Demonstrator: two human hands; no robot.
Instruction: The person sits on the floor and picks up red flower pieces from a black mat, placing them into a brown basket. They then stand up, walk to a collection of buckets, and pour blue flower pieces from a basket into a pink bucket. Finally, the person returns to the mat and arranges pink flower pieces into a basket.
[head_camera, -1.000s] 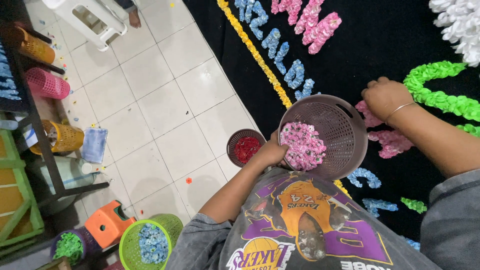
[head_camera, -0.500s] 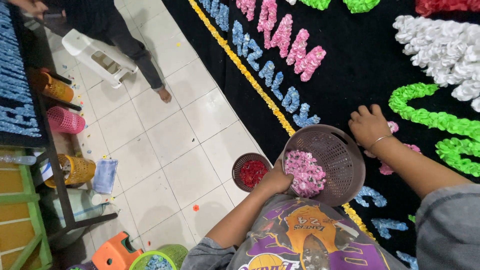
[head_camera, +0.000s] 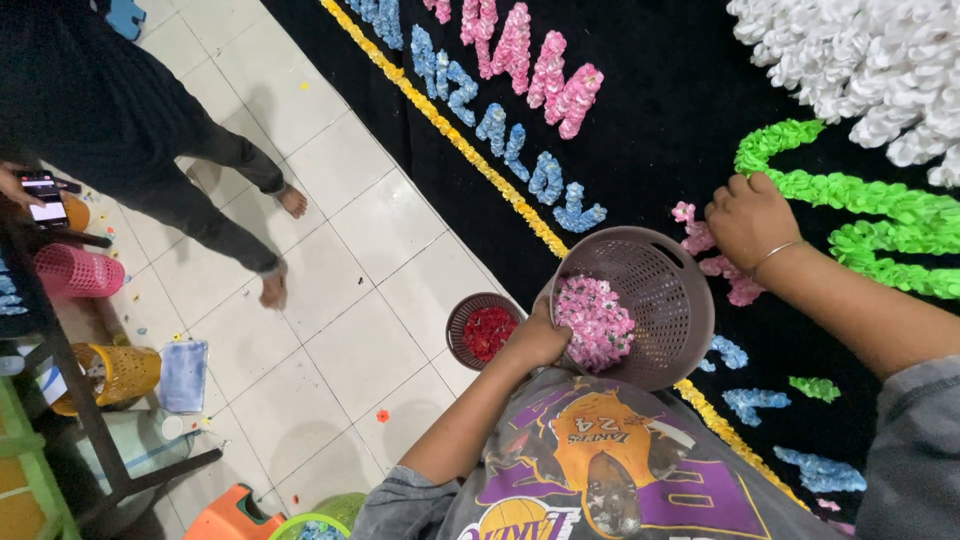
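Note:
My left hand grips the rim of a mauve plastic basket that holds pink paper flowers. It is pressed against my chest. My right hand is closed, knuckles up, pressing against a black board at a patch of pink flowers, just left of a green flower band. What its fingers hold is hidden. Blue and pink flower letters and a yellow flower border cover the board.
A small basket of red flowers sits on the white tile floor below my left hand. A barefoot person in dark clothes stands at the left holding a phone. Pink and yellow baskets sit on a rack.
The view has tilted up the board. My right hand stays at the pink patch. The person at the left has walked closer into view.

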